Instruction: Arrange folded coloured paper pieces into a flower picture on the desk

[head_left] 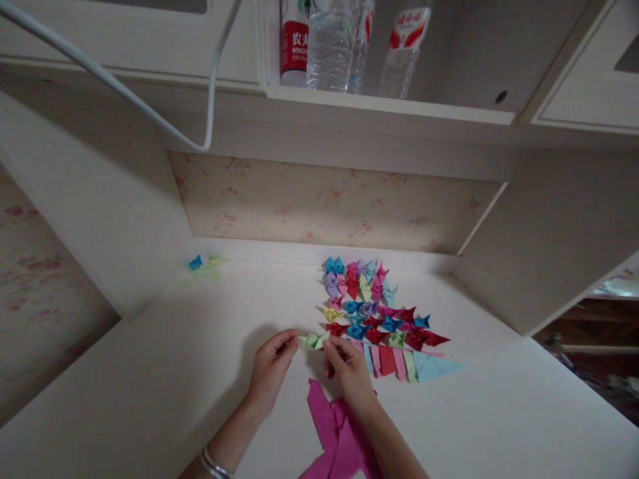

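A small pale green folded-paper piece (pixel 314 341) is stretched between my two hands, above the white desk. My left hand (pixel 273 362) pinches its left end between thumb and fingertips. My right hand (pixel 347 369) pinches the right end and hides part of it. Under my right forearm lie magenta folded papers (pixel 327 426), partly covered by the arm. Just beyond my right hand are rows of small folded-paper pieces (pixel 374 322) in red, blue, pink, purple and green. A row of flat folded strips (pixel 399 364) lies nearer, ending in a light blue point.
Blue and yellow-green paper pieces (pixel 202 263) lie at the desk's back left corner. Plastic bottles (pixel 332 50) stand on the shelf above. A white cable or tube (pixel 150 110) hangs at upper left. Side panels (pixel 529 239) bound the white desk (pixel 164 372).
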{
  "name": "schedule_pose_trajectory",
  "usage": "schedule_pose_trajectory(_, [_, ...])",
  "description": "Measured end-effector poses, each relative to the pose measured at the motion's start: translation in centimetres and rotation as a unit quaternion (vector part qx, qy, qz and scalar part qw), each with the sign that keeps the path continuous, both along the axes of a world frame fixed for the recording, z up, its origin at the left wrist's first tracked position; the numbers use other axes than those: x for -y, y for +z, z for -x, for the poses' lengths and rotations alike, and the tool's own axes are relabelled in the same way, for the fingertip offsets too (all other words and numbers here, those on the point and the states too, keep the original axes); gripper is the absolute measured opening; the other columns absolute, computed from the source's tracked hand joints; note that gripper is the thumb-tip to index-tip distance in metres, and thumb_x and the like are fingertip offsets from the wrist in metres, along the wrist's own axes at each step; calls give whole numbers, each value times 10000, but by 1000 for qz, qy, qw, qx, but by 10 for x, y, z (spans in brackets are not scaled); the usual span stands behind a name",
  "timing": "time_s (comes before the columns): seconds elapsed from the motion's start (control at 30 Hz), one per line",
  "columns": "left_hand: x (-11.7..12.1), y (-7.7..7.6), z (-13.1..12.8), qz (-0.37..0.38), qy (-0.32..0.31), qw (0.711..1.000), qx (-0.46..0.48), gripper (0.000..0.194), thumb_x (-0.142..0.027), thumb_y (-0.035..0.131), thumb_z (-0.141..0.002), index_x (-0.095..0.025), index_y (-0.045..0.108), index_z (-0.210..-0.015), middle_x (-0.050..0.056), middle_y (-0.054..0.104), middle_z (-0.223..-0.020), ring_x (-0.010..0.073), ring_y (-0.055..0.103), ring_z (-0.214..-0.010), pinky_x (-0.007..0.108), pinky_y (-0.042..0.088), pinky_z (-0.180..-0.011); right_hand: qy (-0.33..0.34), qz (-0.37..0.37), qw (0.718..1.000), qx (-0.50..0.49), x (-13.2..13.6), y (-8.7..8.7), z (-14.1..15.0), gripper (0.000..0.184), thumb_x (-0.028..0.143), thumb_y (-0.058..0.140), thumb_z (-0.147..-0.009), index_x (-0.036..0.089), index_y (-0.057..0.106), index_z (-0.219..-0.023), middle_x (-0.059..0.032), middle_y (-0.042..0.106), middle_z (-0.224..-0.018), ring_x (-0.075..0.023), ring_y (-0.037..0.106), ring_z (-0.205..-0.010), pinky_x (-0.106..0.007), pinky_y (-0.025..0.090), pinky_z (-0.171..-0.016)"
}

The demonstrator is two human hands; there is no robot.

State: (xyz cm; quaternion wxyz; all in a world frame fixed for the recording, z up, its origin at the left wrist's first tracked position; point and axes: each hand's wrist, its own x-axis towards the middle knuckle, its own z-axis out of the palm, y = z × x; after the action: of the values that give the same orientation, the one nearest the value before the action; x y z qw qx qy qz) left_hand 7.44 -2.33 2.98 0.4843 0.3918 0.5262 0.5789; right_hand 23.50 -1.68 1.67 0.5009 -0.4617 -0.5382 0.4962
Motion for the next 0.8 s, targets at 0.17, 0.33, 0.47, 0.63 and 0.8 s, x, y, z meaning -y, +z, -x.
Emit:
schedule_pose_trajectory(0.17, [-1, -2, 3, -13, -6, 998, -60, 503, -507, 698, -693, -148, 707, -1045, -6, 623, -615, 96, 460, -511, 204, 363, -482, -3, 20, 999, -38, -1, 1, 0, 362, 524, 588, -823, 165, 630, -793, 45, 521, -487, -99, 453, -413, -224, 336, -437])
schedule_pose_trajectory(0.33, [-2, -1, 6, -65, -8, 987, -150, 381, -475, 667, -730, -170, 736, -949, 49, 700, -741, 156, 562, -608, 240, 439, -570, -13, 16, 998, -54, -1, 4, 0, 378, 542, 597, -804, 167, 637, -773, 45, 518, -487, -100, 443, -409, -227, 334, -427])
schedule_pose_trajectory(0.47, [-2, -5, 7, -93, -12, 976, -197, 283, -450, 661, -742, -197, 739, -840, 50, 715, -791, 170, 595, -652, 244, 459, -618, -30, 7, 999, -38, 1, 6, 0, 373, 535, 587, -814, 168, 656, -803, 42, 511, -489, -109, 456, -430, -230, 340, -443])
schedule_pose_trajectory(0.63, [4, -11, 11, -66, -3, 980, -188, 329, -478, 675, -724, -177, 726, -848, 63, 718, -769, 170, 603, -626, 227, 441, -537, -30, -14, 999, -41, 18, 23, -11, 345, 506, 565, -839, 191, 676, -926, 5, 585, -653, -117, 485, -492, -234, 374, -471])
schedule_pose_trajectory(0.8, [9, 3, -5, -51, 2, 978, -201, 345, -485, 677, -719, -175, 720, -861, 63, 722, -791, 178, 615, -645, 229, 445, -528, -67, -9, 998, -10, 53, 26, -64, 329, 492, 566, -843, 196, 682, -928, -22, 611, -730, -123, 491, -509, -237, 368, -465])
